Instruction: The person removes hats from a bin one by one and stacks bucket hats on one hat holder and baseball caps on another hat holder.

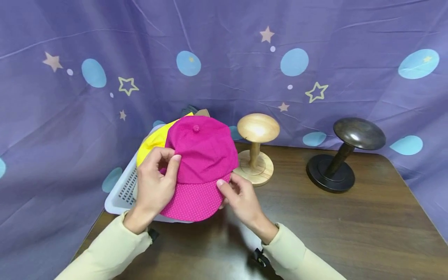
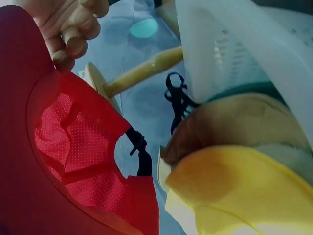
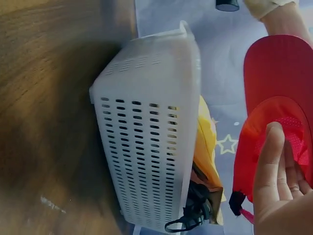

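A bright pink cap [image 1: 204, 151] with a dotted brim [image 1: 196, 200] and a button on top is held up over the basket, brim toward me. My left hand [image 1: 157, 181] pinches its left side between thumb and fingers. At the right end of the brim, my right hand [image 1: 241, 198] grips the edge, thumb on top. Both wrist views render the cap red; the left one shows its dotted inside [image 2: 83, 139] and black back strap [image 2: 139, 152]. In the right wrist view, fingers [image 3: 274, 161] reach to the cap's underside.
Behind the cap stands a white perforated basket [image 3: 142, 142] holding a yellow cap [image 1: 155, 142], a brown cap [image 2: 234, 122] and dark items with straps. To the right are a light wooden hat stand [image 1: 258, 128] and a dark one [image 1: 358, 134] on the brown table [image 1: 378, 221], before a purple curtain.
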`<state>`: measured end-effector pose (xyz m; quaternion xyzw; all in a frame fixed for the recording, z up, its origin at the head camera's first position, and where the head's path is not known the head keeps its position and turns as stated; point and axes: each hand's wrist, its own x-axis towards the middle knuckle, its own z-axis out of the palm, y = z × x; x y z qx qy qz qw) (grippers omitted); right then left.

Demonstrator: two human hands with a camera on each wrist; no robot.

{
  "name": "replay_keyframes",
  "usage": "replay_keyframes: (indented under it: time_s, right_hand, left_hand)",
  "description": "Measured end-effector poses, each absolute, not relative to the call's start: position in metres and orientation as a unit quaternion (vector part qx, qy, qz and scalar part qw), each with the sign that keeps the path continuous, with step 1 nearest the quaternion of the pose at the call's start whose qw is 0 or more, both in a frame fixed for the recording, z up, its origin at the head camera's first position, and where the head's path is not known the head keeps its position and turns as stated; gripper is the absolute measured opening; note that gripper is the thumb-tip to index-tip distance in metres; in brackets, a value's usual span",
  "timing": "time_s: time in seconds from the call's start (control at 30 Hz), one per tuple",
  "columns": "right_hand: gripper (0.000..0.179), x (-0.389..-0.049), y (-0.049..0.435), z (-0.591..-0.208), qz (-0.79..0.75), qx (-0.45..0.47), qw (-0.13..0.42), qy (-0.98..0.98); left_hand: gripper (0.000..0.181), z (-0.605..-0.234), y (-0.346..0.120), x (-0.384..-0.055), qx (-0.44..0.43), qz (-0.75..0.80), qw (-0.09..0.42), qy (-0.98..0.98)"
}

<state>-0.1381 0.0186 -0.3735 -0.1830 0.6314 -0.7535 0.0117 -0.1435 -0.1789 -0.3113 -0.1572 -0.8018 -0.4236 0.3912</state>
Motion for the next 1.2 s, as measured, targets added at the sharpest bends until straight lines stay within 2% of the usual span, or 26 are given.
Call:
replay_keyframes:
  time_s: [0.17, 0.4, 0.57, 0.67, 0.83, 0.93, 1.03, 1.2]
  right_hand:
    - [0.016, -0.14, 0.026, -0.372, -0.768, -0.17, 0.025, 0.617]
    - [0.011, -0.146, 0.042, -0.368, -0.73, -0.229, -0.012, 0.644]
    - [0.01, -0.148, 0.059, -0.364, -0.718, -0.245, -0.021, 0.651]
    - [0.011, -0.149, 0.071, -0.36, -0.72, -0.243, -0.022, 0.65]
    - [0.013, -0.153, 0.09, -0.353, -0.712, -0.244, -0.028, 0.658]
    - [0.013, -0.157, 0.103, -0.348, -0.706, -0.242, -0.039, 0.665]
    - [0.009, -0.164, 0.113, -0.34, -0.706, -0.229, -0.05, 0.669]
    - [0.008, -0.181, 0.127, -0.324, -0.733, -0.182, -0.057, 0.653]
  left_hand:
    - [0.014, -0.317, -0.175, -0.142, -0.171, -0.431, 0.375, -0.803]
    - [0.016, -0.324, -0.181, -0.139, -0.176, -0.45, 0.348, -0.803]
    - [0.017, -0.333, -0.184, -0.14, -0.122, -0.476, 0.319, -0.811]
    - [0.026, -0.335, -0.183, -0.142, -0.075, -0.48, 0.247, -0.838]
    - [0.047, -0.336, -0.178, -0.154, -0.058, -0.503, 0.066, -0.86]
    - [0.05, -0.335, -0.17, -0.162, -0.054, -0.532, 0.017, -0.845]
    - [0.049, -0.328, -0.161, -0.171, -0.052, -0.56, 0.023, -0.827]
    - [0.048, -0.313, -0.142, -0.188, -0.064, -0.599, 0.072, -0.795]
